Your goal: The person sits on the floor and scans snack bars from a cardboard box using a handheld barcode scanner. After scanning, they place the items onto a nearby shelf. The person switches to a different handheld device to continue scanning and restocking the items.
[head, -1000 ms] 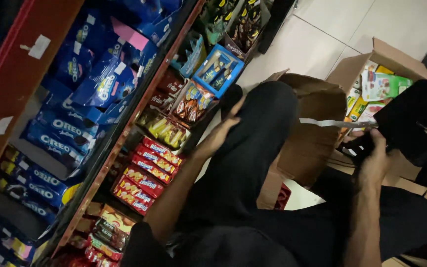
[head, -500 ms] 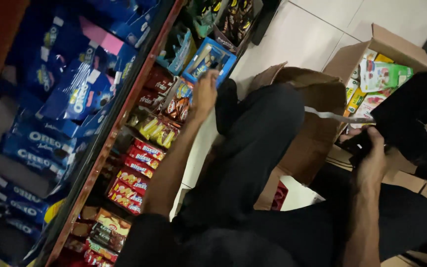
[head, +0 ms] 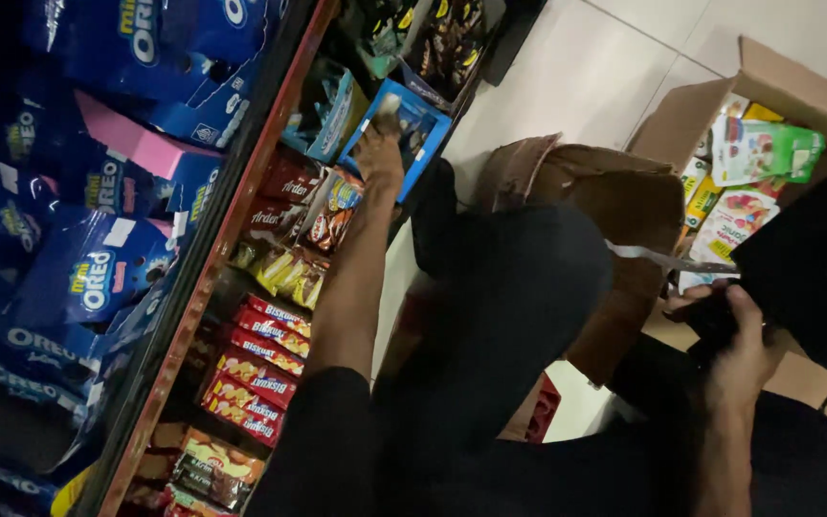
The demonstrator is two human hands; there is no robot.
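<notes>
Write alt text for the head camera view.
A person crouched at a low shop shelf reaches their left hand to a blue display box of snacks, while their right hand grips a black object. An open cardboard box of packets sits on the floor beside them.

The left hand [head: 380,153] now reaches farther along the shelf — from near the raised knee a second ago to the blue display box [head: 404,134], fingers touching its front edge. The view has swung closer to the shelf — the blue packets loom larger.
</notes>
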